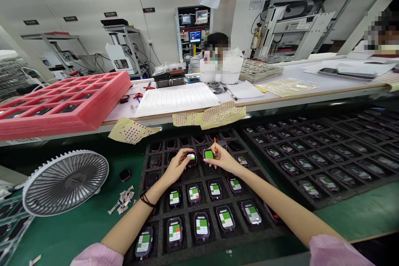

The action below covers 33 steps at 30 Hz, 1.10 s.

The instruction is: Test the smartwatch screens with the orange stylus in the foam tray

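Observation:
My left hand (178, 166) is closed, thumb and fingers at the edges of a smartwatch body (191, 158) whose screen is mostly white. Opposite it, my right hand (225, 159) grips another watch body (208, 154) with a green screen. A thin orange stick (215, 143) also pokes up between the right fingers; its exact kind is unclear. Both hands are over a dark foam tray (183, 209) with square pockets. Strapless watches fill many pockets; those nearest me, such as this watch (202, 225), show green and white grids, a few with a red cell.
A second foam tray of watches (318, 158) lies to the right. On the left are a round grey fan (75, 181), a loose watch (125, 175) and small strips (124, 200). The raised shelf holds a pink foam tray (93, 110) and papers (177, 99). A person (196, 63) sits beyond.

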Available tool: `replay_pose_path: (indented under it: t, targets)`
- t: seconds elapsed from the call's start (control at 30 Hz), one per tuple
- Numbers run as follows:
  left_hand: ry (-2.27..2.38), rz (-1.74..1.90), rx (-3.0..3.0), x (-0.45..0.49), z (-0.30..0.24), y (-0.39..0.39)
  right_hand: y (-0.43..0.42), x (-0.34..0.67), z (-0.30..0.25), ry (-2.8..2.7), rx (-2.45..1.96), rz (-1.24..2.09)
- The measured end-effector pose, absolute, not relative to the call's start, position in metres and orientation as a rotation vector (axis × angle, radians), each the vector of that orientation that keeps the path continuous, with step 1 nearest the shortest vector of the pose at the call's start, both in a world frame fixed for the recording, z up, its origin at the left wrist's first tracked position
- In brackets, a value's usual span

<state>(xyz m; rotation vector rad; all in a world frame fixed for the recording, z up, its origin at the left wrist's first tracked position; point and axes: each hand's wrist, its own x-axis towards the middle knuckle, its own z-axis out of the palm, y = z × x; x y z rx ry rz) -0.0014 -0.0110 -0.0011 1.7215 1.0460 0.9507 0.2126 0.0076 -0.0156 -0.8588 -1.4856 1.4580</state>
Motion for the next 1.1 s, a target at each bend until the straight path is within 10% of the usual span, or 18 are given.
replay_pose_path:
  t: [1.1]
  targets:
    - [1.137,0.748,2.039,-0.0011,-0.0005,-0.0146,0.0021,0.2128,-0.0159,-1.660,-0.835,1.556]
